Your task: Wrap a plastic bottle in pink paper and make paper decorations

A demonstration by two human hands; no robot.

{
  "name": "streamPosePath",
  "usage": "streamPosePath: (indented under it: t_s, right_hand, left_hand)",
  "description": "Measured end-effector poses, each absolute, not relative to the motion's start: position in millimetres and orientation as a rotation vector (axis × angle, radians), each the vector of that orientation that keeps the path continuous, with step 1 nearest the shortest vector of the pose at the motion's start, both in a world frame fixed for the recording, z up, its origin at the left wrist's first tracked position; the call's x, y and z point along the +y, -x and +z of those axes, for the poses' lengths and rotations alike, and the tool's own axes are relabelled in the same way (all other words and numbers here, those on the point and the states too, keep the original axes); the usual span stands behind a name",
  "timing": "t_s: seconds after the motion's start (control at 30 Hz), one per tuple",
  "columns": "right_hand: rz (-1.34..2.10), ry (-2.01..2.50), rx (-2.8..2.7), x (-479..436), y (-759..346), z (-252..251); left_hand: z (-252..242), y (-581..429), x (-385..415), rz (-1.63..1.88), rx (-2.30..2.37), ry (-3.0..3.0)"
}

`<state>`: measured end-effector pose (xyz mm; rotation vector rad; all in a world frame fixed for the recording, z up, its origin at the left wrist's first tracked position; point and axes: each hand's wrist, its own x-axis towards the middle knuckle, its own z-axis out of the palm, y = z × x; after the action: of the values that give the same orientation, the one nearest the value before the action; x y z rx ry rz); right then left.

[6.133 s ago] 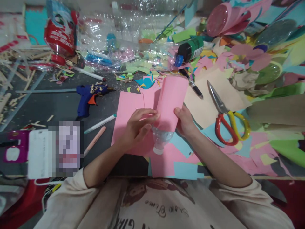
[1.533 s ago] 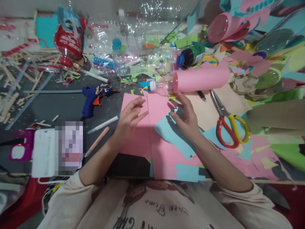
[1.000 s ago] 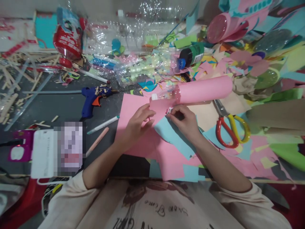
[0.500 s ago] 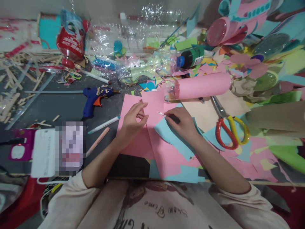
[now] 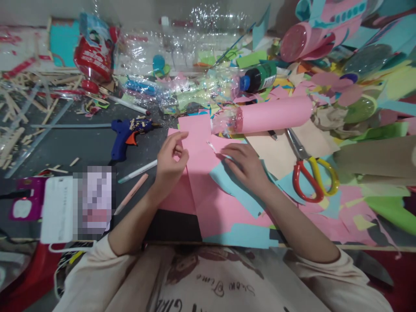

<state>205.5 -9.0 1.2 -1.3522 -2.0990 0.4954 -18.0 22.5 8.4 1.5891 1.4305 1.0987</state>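
Left hand: the left hand (image 5: 170,162) rests on the pink paper sheet (image 5: 198,173), thumb and forefinger pinched at the sheet's upper left edge; the other fingers curl loosely.
Right hand: the right hand (image 5: 247,167) lies flat and low on the same sheet, fingers closed around a thin pale sliver whose tip pokes out toward the left; what the sliver is cannot be told.
Pink sheet: it lies in the middle of the tabletop (image 5: 81,143), over a light blue sheet (image 5: 234,184), its near end just short of the tabletop's front edge.
Wrapped bottle: a clear plastic bottle in a pink paper sleeve (image 5: 269,116) lies on its side just beyond the right hand, apart from both hands, neck toward the left.
Progress: judging from the layout, the bottle's wrap looks done; the flat sheet shows no cut or mark under the hands, so work on it seems only begun.
Tools nearby: the red and yellow scissors (image 5: 308,169) lie to the right of the right hand; the blue glue gun (image 5: 125,132) lies left of the sheet; a white marker (image 5: 138,172) and a pink pencil (image 5: 131,194) lie just beside the left wrist.
Open room: bare dark tabletop lies left of the sheet; the right and far sides are crowded with paper scraps and clear plastic bottles (image 5: 195,86), so room there is tight.
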Motion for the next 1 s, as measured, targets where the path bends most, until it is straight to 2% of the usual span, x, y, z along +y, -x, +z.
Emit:
streamPosePath:
  t_s: [0.1,0.37,0.53,0.67,1.0]
  right_hand:
    - [0.426,1.327,-2.295,-11,-201,-2]
    - [0.370,1.469,-2.112,-11,-203,-2]
    - [0.430,1.348,-2.342,-14,-198,0]
    - [0.411,1.421,-2.342,-14,-196,-4]
    - [0.280,1.504,-2.007,-12,-205,0]
  left_hand:
    - [9,18,22,1.063,1.430,-1.583]
    - [11,23,24,1.127,1.460,-1.617]
    - [11,21,24,1.101,1.447,-1.629]
    - [11,21,23,1.109,1.455,-1.616]
    - [17,32,33,1.460,1.457,-1.119]
